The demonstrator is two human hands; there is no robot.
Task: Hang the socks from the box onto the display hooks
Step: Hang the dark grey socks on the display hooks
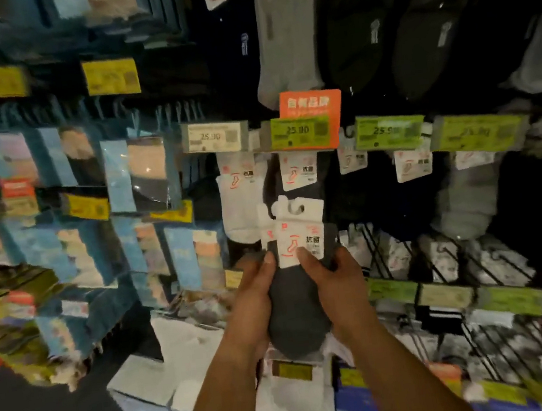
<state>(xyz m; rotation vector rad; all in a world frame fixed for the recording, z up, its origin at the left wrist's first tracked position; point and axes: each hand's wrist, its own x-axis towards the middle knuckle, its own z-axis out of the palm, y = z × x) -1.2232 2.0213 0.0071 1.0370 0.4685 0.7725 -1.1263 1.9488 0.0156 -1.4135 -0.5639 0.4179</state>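
A bundle of dark grey socks with white card headers is held upright in front of the display. My left hand grips its left side, thumb on the card. My right hand grips the right side, thumb pressing the card's lower edge. The headers' hook cut-outs sit just below a hook with a green 25.90 price tag and orange sign, where a dark sock pack hangs. An open white box stands on the floor below my arms.
White socks hang on the hook to the left, grey and black socks to the right and in the row above. Blue-packaged goods fill the left wall. Wire racks with more packs lie low on the right.
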